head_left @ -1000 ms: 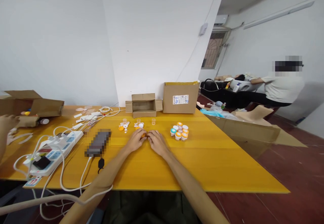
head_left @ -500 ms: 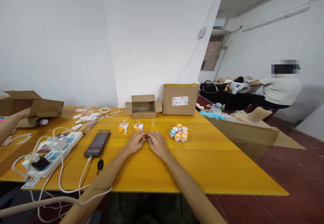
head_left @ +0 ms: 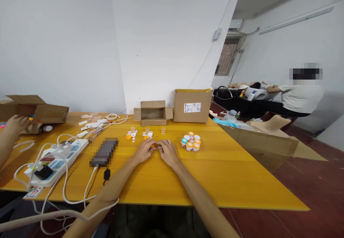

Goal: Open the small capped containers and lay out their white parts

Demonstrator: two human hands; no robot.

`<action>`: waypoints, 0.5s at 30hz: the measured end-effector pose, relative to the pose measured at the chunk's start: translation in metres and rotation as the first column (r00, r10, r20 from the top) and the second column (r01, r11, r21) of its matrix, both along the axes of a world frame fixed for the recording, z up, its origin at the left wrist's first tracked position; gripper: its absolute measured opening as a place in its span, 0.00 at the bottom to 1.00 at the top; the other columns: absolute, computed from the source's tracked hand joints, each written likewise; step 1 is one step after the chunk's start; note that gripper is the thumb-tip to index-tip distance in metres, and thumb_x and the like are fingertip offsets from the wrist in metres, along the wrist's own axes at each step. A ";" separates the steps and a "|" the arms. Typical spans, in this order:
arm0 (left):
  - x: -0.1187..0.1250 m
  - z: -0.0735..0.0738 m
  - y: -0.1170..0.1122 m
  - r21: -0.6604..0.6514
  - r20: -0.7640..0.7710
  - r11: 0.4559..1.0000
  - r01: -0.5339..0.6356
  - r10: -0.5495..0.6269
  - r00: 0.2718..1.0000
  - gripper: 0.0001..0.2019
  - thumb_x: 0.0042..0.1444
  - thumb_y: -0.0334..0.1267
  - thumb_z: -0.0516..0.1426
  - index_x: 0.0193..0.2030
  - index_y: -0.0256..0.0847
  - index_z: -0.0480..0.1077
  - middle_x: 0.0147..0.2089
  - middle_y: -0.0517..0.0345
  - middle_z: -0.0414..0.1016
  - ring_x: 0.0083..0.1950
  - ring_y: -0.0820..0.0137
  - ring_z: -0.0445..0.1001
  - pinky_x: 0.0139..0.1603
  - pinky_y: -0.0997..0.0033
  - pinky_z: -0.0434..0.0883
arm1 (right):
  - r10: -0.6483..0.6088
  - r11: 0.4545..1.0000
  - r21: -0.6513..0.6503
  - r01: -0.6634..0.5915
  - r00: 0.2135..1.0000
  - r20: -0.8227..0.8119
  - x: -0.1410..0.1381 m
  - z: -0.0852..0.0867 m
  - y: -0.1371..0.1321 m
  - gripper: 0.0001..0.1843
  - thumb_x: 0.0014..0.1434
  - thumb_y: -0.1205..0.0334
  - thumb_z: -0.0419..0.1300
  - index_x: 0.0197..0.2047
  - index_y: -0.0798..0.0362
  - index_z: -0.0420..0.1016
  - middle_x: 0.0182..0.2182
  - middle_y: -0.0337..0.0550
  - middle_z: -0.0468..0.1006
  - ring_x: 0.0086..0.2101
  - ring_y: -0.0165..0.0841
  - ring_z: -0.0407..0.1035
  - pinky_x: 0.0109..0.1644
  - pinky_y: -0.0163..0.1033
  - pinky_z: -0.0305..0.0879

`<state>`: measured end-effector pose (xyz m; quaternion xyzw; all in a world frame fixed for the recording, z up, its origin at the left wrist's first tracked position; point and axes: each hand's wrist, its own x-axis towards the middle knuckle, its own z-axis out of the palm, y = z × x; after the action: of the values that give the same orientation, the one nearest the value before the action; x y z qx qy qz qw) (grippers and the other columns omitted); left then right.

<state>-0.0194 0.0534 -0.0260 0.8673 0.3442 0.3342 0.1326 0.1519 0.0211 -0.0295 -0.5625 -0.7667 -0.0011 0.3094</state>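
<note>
My left hand point(head_left: 144, 150) and my right hand point(head_left: 167, 151) rest together on the yellow table point(head_left: 215, 173), fingertips meeting. Between them they pinch a small orange cap point(head_left: 152, 145). Just beyond the fingers lie loose orange and white caps point(head_left: 132, 136) and three tiny clear vials point(head_left: 163, 130). To the right of my right hand stands a cluster of small capped jars point(head_left: 191, 141) with orange, white and teal lids.
A small open cardboard box point(head_left: 153, 112) and a larger box point(head_left: 192, 105) stand at the wall. A dark phone-like block point(head_left: 104, 152), a power strip point(head_left: 57, 161) with white cables lie left. Another person's hand point(head_left: 14, 125) reaches near a box point(head_left: 34, 111). A person sits far right.
My hands stay together on the orange cap, barely shifting. The other person's hand at the left has moved about near the cardboard box.
</note>
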 end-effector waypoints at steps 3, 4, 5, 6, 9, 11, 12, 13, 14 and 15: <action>-0.001 -0.001 0.000 0.000 0.017 1.000 0.004 -0.004 1.000 0.10 0.61 0.30 0.54 0.47 0.44 0.73 0.46 0.52 0.77 0.51 0.61 0.74 0.56 0.59 0.71 | -0.001 1.000 0.001 0.001 1.000 -0.005 0.000 0.000 0.000 0.11 0.61 0.71 0.56 0.42 0.48 0.77 0.45 0.47 0.79 0.46 0.41 0.69 0.47 0.42 0.64; -0.001 -0.001 0.000 -0.002 0.021 1.000 0.003 -0.003 1.000 0.11 0.61 0.31 0.54 0.47 0.45 0.73 0.46 0.52 0.77 0.51 0.61 0.74 0.56 0.59 0.71 | -0.002 1.000 0.002 0.002 1.000 -0.007 0.000 -0.001 0.000 0.11 0.61 0.71 0.57 0.42 0.48 0.77 0.46 0.47 0.79 0.47 0.41 0.69 0.47 0.42 0.64; -0.001 -0.001 0.000 -0.007 0.024 1.000 0.001 -0.001 1.000 0.11 0.61 0.31 0.55 0.47 0.45 0.73 0.46 0.53 0.77 0.51 0.61 0.74 0.56 0.59 0.71 | -0.003 1.000 0.004 0.003 1.000 -0.009 0.000 -0.002 0.001 0.11 0.61 0.71 0.57 0.43 0.48 0.77 0.46 0.47 0.79 0.47 0.41 0.69 0.47 0.43 0.65; 0.000 0.000 0.000 -0.014 0.027 1.000 -0.002 0.002 1.000 0.11 0.60 0.31 0.55 0.47 0.45 0.73 0.46 0.53 0.77 0.50 0.61 0.74 0.56 0.59 0.71 | -0.004 1.000 0.006 0.004 1.000 -0.011 0.000 -0.002 0.001 0.11 0.61 0.71 0.57 0.43 0.48 0.77 0.46 0.47 0.79 0.47 0.41 0.69 0.48 0.43 0.65; 0.001 0.001 0.000 -0.046 0.048 0.999 -0.007 0.009 0.999 0.11 0.59 0.31 0.55 0.47 0.45 0.74 0.46 0.53 0.78 0.50 0.62 0.74 0.56 0.59 0.72 | -0.010 1.000 0.025 0.010 1.000 -0.021 0.000 -0.005 0.003 0.12 0.61 0.71 0.57 0.44 0.48 0.77 0.47 0.47 0.79 0.48 0.41 0.69 0.50 0.44 0.65; 0.002 0.003 0.000 -0.069 0.070 0.998 -0.007 0.012 0.997 0.12 0.58 0.30 0.55 0.47 0.45 0.74 0.46 0.54 0.78 0.50 0.62 0.75 0.56 0.60 0.72 | -0.020 0.999 0.033 0.021 0.999 -0.030 -0.001 -0.006 0.004 0.12 0.62 0.71 0.57 0.44 0.48 0.77 0.47 0.47 0.78 0.48 0.41 0.69 0.52 0.44 0.65; 0.002 0.003 0.000 -0.078 0.080 0.997 -0.006 0.013 0.997 0.13 0.58 0.28 0.55 0.47 0.45 0.74 0.47 0.54 0.78 0.50 0.63 0.75 0.57 0.60 0.72 | -0.026 0.999 0.034 0.027 0.999 -0.034 -0.001 -0.007 0.005 0.12 0.62 0.71 0.57 0.43 0.48 0.77 0.47 0.47 0.78 0.48 0.41 0.69 0.52 0.44 0.65; 0.002 0.004 0.001 -0.086 0.088 0.996 -0.008 0.015 0.996 0.14 0.57 0.27 0.55 0.47 0.45 0.74 0.47 0.55 0.78 0.50 0.63 0.75 0.57 0.60 0.72 | -0.032 0.999 0.032 0.034 0.999 -0.038 -0.001 -0.007 0.005 0.11 0.62 0.71 0.57 0.43 0.48 0.77 0.46 0.48 0.79 0.47 0.41 0.69 0.52 0.44 0.65; 0.002 0.004 0.001 -0.092 0.096 0.996 -0.009 0.018 0.995 0.16 0.55 0.26 0.54 0.47 0.45 0.74 0.47 0.55 0.79 0.51 0.63 0.75 0.57 0.61 0.71 | -0.039 0.999 0.028 0.040 0.998 -0.041 -0.001 -0.007 0.006 0.11 0.62 0.71 0.56 0.42 0.49 0.77 0.45 0.48 0.79 0.46 0.41 0.69 0.52 0.44 0.65; 0.002 0.004 0.001 -0.097 0.101 0.995 -0.012 0.022 0.995 0.17 0.54 0.25 0.54 0.47 0.45 0.74 0.48 0.55 0.79 0.51 0.63 0.75 0.57 0.61 0.71 | -0.045 0.999 0.024 0.046 0.998 -0.044 0.000 -0.008 0.006 0.11 0.62 0.72 0.56 0.41 0.49 0.77 0.43 0.48 0.79 0.46 0.41 0.70 0.52 0.44 0.65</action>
<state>-0.0172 0.0540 -0.0221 0.8389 0.3598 0.3622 0.1887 0.1517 0.0274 -0.0370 -0.5761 -0.7465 -0.0053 0.3330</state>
